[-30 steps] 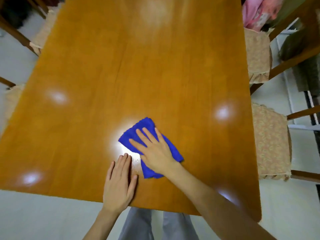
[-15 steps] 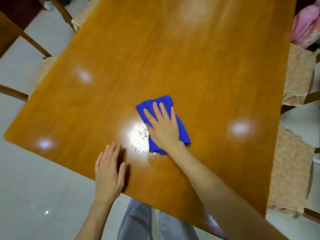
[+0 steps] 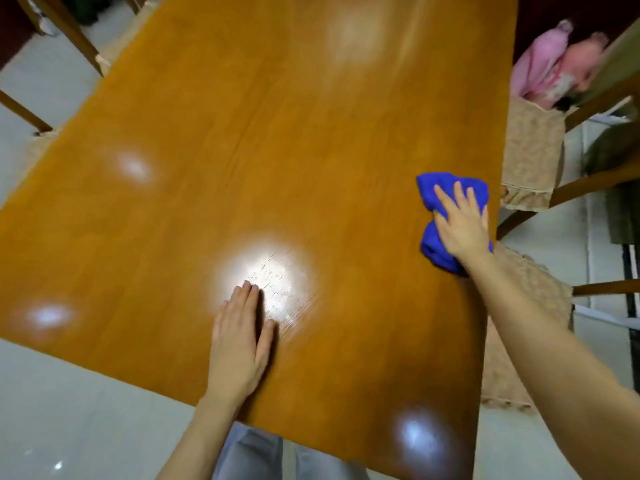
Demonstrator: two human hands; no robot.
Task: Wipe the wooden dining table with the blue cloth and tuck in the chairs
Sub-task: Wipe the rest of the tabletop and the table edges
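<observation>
The wooden dining table (image 3: 277, 150) fills most of the view, glossy orange-brown with light reflections. A bunched blue cloth (image 3: 433, 192) lies near the table's right edge. My right hand (image 3: 460, 223) presses flat on the cloth, fingers spread, covering its middle. My left hand (image 3: 239, 344) rests flat on the bare wood near the front edge, fingers together, holding nothing. Two chairs with beige patterned seat covers stand along the right side, the far chair (image 3: 530, 157) and the near chair (image 3: 519, 341), their seats sticking out from under the table.
At the upper left, the wooden legs of another chair (image 3: 65, 32) and a beige seat edge show. Pink fabric (image 3: 547, 74) lies behind the far right chair. The light tiled floor (image 3: 69, 410) lies in front, and my grey trouser legs show below the table edge.
My right hand has slid the blue cloth from the middle of the table out to the right edge, and the cloth has bunched up. My left hand has stayed flat near the front edge.
</observation>
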